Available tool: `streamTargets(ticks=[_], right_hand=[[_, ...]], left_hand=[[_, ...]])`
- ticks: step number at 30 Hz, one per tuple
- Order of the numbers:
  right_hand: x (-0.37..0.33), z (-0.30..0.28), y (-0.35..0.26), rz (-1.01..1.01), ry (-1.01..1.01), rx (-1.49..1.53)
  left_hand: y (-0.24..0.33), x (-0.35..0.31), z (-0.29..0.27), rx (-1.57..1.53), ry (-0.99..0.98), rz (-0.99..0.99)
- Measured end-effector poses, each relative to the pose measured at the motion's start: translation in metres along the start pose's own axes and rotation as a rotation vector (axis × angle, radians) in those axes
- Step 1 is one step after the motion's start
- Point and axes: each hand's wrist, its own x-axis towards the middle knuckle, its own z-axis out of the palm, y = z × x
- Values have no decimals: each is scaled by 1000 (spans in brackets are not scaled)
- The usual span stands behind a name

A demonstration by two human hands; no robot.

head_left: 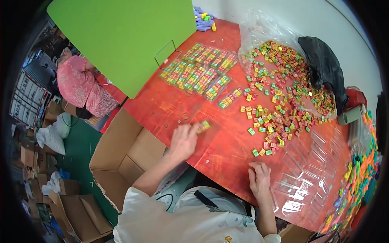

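Over the red table's left part, my left hand [183, 141] pinches the end of a small packet of coloured pieces [204, 126], yellow, green and red; it is blurred. My right hand [260, 178] rests by the near table edge, fingers loosely bent and thumb apart, with nothing visible in it. Just beyond it lie loose small red, yellow and green blocks [279, 117], spilling from a big clear plastic bag [259, 30]. Clear trays filled with such blocks [198, 73] lie in rows farther back, and one filled tray [230, 98] sits apart from them.
Empty clear plastic trays [302, 178] cover the table right of my right hand. Bundles of bright plastic pieces [358, 178] line the right edge. An open cardboard box [117, 141] stands below the left edge. A green board [125, 36] rises there; beyond it a person [83, 83] bends.
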Motion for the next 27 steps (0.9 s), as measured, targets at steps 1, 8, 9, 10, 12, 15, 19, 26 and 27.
streamTargets(ticks=[1, 8, 9, 10, 12, 15, 19, 26, 27], right_hand=[[0, 1, -1, -4, 4, 10], [-5, -1, 6, -13, 29, -28], [-5, -4, 6, -3, 38, -34], [-3, -3, 4, -22, 40, -26], [0, -3, 8, -41, 65, -27], [9, -13, 11, -6, 101, -66], [38, -27, 28, 57, 170, -207], [95, 6, 58, 32, 213, -460], [97, 9, 54, 26, 209, -456]], left_hand=[[-15, 6, -2, 91, 11, -98], [-145, 49, 23, 509, 76, -295], [-150, 55, 24, 540, 43, -327], [-172, 52, 21, 616, 48, -359], [-197, 47, 15, 639, -1, -408], [-197, 50, 16, 632, -5, -485], [-113, 61, 28, 172, 153, -202], [95, 101, 61, -378, -222, 349], [102, 111, 74, -439, -239, 362]])
